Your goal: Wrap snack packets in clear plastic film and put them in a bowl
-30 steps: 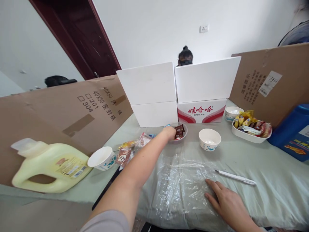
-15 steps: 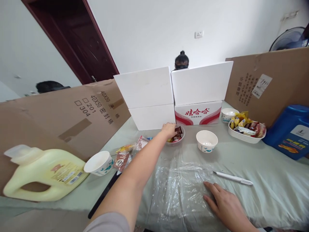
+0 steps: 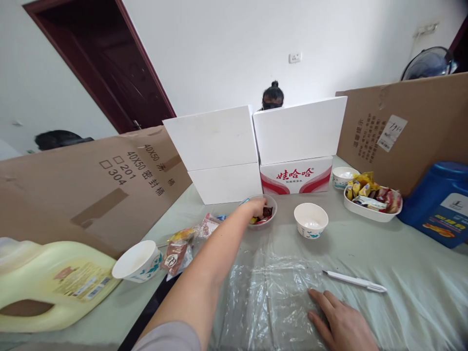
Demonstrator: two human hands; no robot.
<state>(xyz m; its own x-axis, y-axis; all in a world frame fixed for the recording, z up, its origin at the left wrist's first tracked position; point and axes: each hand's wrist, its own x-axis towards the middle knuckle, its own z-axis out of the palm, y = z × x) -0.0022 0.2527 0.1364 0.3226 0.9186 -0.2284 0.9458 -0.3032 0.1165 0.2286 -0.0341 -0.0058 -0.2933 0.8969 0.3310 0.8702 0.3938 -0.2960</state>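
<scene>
My left hand [image 3: 257,206] reaches down into a round clear plastic bowl [image 3: 275,214] of small wrapped snacks. Its fingers are curled and pointing down; what they pinch, if anything, is hidden. A dark brown snack packet [image 3: 267,212] lies right beside the fingertips. My right hand [image 3: 341,314] rests on the tablecloth with its fingers stretched out and nothing in them. Its fingertips touch the right edge of a flat clear plastic bag [image 3: 270,297]. Beyond that hand lies a white pen [image 3: 354,281]. A white paper bowl [image 3: 311,220] stands right of the clear bowl.
White boxes [image 3: 224,180] stand behind the bowls, with a person [image 3: 272,96] beyond. At left are wrapped snacks [image 3: 174,257], a paper bowl [image 3: 137,263] and a yellow jug [image 3: 69,282]. At right, a snack-filled tray [image 3: 369,211] and a blue bottle [image 3: 437,204]. Cardboard walls [image 3: 417,112] flank the table.
My left hand has sunk lower into the clear bowl, its fingers now more curled. My right hand stays on the table. The camera view has shifted slightly.
</scene>
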